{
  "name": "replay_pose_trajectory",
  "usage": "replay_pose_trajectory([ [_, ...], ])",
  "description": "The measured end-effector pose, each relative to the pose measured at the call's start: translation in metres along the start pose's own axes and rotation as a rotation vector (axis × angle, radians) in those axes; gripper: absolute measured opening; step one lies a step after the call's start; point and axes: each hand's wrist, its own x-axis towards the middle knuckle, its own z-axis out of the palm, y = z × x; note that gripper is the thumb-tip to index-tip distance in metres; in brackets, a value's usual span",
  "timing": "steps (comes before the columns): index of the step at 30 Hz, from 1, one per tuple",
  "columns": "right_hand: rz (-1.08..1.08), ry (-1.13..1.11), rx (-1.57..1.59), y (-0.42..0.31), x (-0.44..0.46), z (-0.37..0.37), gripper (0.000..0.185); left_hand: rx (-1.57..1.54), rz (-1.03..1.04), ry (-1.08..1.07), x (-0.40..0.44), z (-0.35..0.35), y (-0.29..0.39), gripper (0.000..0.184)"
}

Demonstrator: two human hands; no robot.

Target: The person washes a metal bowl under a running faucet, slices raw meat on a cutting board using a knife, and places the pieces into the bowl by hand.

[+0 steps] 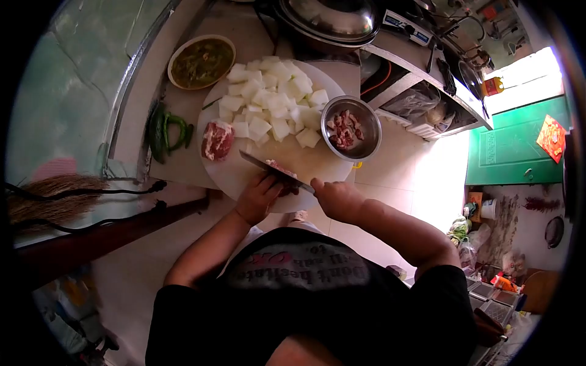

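Observation:
My right hand (337,199) is closed around the handle of a knife (268,166). The blade points up and left across a round white cutting board (235,175), with a small slice of meat (282,166) along its far side. Against the near side of the blade, my left hand (257,196) presses its bent fingers on a piece of raw meat (289,190), partly hidden by the fingers. Another marbled chunk of meat (218,140) lies at the board's left. Cut meat pieces (346,129) sit inside a metal bowl (374,137) on the right.
White vegetable chunks (271,100) are heaped on the board's far half. Beyond its left edge are green peppers (157,131) and a bowl of greenish food (201,63). A lidded pan (329,21) stands behind. A broom (55,195) is at far left.

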Motion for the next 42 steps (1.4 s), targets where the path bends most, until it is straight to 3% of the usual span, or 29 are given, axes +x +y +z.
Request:
replay_pose_trajectory([
  [5,0.107,-0.144,-0.033,0.010,-0.026,-0.004,0.020,-0.002,-0.024,0.004,0.000,0.000,-0.001,0.032],
  [11,-0.087,0.153,-0.183,-0.009,0.004,0.033,0.021,0.076,0.043,0.028,-0.002,0.005,-0.003,0.033],
  [17,-0.064,0.167,-0.187,0.009,-0.014,0.038,0.027,0.068,0.053,0.025,-0.001,-0.002,0.003,0.032],
  [22,0.056,0.319,-0.121,0.014,-0.024,0.025,0.013,0.038,-0.011,0.073,-0.014,0.004,0.000,0.033],
  [25,0.089,0.386,-0.039,0.020,-0.029,0.021,0.012,0.029,-0.153,0.076,-0.008,0.000,0.004,0.042],
  [29,0.111,0.430,0.055,0.027,-0.031,0.026,0.013,0.175,-0.139,-0.009,-0.001,-0.008,0.002,0.047],
  [31,0.123,0.450,0.085,0.022,-0.034,0.021,0.014,-0.064,-0.257,-0.038,-0.002,-0.006,-0.002,0.048],
  [34,0.119,0.471,0.106,0.021,-0.035,0.017,0.014,-0.003,-0.301,0.043,0.005,-0.018,0.011,0.044],
  [38,0.070,0.459,0.086,0.011,-0.041,0.009,0.013,0.055,-0.149,-0.008,-0.013,-0.011,0.007,0.038],
  [42,0.026,0.370,0.005,0.007,-0.041,0.008,0.012,0.051,-0.070,0.088,-0.017,-0.001,0.002,0.032],
])
